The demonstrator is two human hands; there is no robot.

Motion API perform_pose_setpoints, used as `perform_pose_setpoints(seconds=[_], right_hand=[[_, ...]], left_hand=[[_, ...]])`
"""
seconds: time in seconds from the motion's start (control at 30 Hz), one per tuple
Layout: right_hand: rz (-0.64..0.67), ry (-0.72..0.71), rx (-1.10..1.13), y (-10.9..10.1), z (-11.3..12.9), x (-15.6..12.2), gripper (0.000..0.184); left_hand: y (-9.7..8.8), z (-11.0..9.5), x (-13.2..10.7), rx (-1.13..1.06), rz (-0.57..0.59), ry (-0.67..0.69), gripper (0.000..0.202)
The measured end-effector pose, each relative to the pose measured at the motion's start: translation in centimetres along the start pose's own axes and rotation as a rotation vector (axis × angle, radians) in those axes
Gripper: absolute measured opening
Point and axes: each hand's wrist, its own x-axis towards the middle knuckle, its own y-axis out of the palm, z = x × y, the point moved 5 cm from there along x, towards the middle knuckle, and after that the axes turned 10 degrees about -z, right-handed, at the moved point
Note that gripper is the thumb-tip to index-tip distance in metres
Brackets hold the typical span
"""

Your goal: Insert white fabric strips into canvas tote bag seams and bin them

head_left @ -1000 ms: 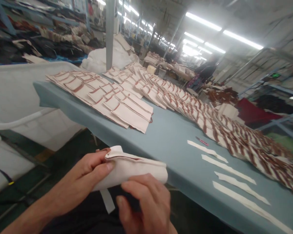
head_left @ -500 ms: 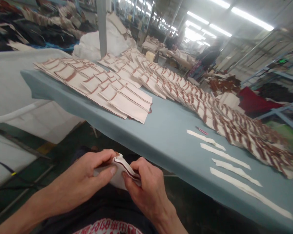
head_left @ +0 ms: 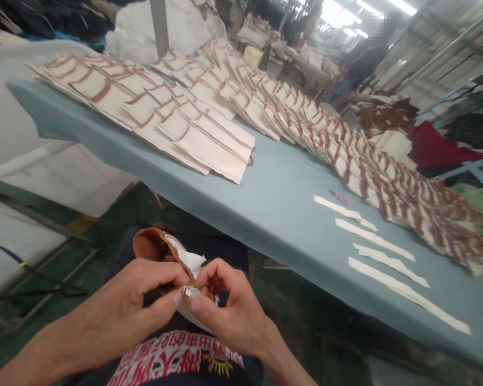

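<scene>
Over my lap, a brown-and-cream fabric piece [head_left: 153, 244] is pinched between both hands. Its brown side flares up to the left, with white material folded along the top. My left hand [head_left: 145, 300] closes thumb and fingers on its edge. Right beside it, my right hand [head_left: 229, 305] pinches the same bunched edge, the thumb tips almost meeting. The lower part of the piece is hidden behind my hands. Beyond them is the table [head_left: 282, 187] with a blue-green cover; it bears cream pieces with brown trim [head_left: 213, 145] in overlapping rows.
Several cream strips [head_left: 386, 268] lie on the table's right side, near a small pink-handled tool [head_left: 340, 198]. A long row of cream-and-brown pieces [head_left: 346, 155] runs along the far edge. A white bin [head_left: 4, 107] stands left. Farther back is a person [head_left: 362, 64].
The piece has been turned and opened out, so its brown side now shows. My hands have come closer together at one bunched spot. The camera view has tilted downward.
</scene>
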Motion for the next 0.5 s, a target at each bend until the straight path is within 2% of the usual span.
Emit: perform_pose_setpoints(seconds=[0.13,0.27,0.4,0.5], right_hand=[[0.022,0.052,0.089,0.5,-0.5,0.2,0.045],[0.019,0.032,0.081,0.1,-0.6,0.4,0.038],[0.01,-0.003,0.03,-0.4,-0.5,0.5,0.026],[-0.012,-0.05,-0.029,-0.6,-0.2,0.5,0.02]], left_hand=[[0.0,0.4,-0.5,-0.032,-0.011,-0.009,0.031],[-0.1,0.3,-0.4,-0.063,-0.049,0.029,0.031],[0.0,0.4,-0.4,-0.08,-0.039,0.024,0.031],[-0.1,0.2,-0.4,-0.075,-0.08,0.007,0.025]])
